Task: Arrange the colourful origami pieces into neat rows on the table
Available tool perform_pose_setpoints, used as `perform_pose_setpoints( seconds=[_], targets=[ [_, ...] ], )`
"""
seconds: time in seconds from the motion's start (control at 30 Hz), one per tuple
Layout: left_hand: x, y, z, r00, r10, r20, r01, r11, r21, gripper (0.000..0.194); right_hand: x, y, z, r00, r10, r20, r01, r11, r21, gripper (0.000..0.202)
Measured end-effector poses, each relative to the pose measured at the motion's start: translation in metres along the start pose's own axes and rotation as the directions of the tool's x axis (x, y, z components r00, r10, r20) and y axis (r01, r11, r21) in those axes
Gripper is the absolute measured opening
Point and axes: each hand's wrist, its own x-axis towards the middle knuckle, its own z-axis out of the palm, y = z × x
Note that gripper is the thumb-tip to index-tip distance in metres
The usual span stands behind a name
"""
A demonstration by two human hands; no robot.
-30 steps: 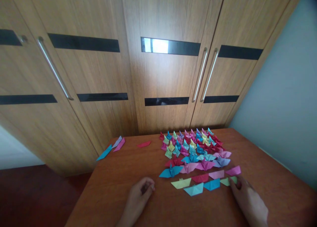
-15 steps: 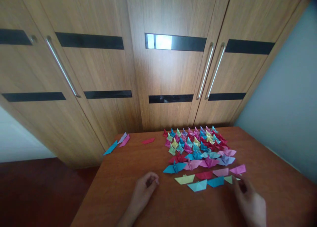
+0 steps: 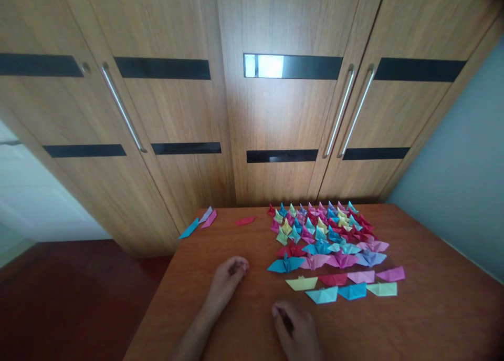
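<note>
My left hand (image 3: 229,282) rests on the brown table with its fingers curled together; nothing shows in it. Lower and to the right, my right hand (image 3: 295,329) is curled too, thumb and fingers close, with nothing visible between them. Beyond it lie flat folded paper pieces: a light-blue one (image 3: 323,295), a blue one (image 3: 353,291) and a pale green one (image 3: 384,289). Behind these is a row with a yellow piece (image 3: 302,283), a red piece (image 3: 333,280) and pink ones. Several winged paper figures, such as a blue one (image 3: 286,264), stand in rows farther back.
At the table's back left lie a blue folded strip (image 3: 189,228), a pink one (image 3: 209,219) and a lilac one. A red strip (image 3: 245,220) is near the back edge. Wooden cabinet doors (image 3: 275,114) with metal handles rise behind the table (image 3: 220,329).
My right hand has left the pale green piece and moved left, toward my left hand. The green piece now lies fully in view. The camera view has shifted slightly left.
</note>
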Motion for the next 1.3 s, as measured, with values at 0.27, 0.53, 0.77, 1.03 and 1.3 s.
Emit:
perform_pose_setpoints(
  seconds=[0.27,0.53,0.77,1.03,1.3],
  targets=[
    [0.052,0.008,-0.113,0.892,0.054,-0.448,0.202,0.841,0.502,0.027,-0.003,0.007,0.007,0.999,0.030,-0.010,-0.030,0.999,0.019,0.039],
    [0.066,0.001,-0.137,0.834,-0.041,-0.550,0.392,0.747,0.538,0.034,-0.003,0.011,0.007,0.996,-0.011,0.084,0.019,0.995,-0.094,0.026],
    [0.062,-0.008,-0.143,0.819,-0.019,-0.573,0.409,0.720,0.560,0.034,-0.001,0.008,0.005,0.996,0.040,0.082,-0.034,0.997,-0.069,0.023],
    [0.043,-0.012,-0.131,0.861,0.082,-0.501,0.239,0.805,0.542,0.040,-0.002,0.004,0.001,0.995,0.064,0.082,-0.064,0.998,0.000,0.021],
    [0.011,0.040,-0.036,0.989,0.116,-0.093,-0.106,0.989,0.107,0.028,0.001,0.005,-0.006,0.991,0.134,-0.025,-0.127,0.974,0.186,0.025]
  ],
)
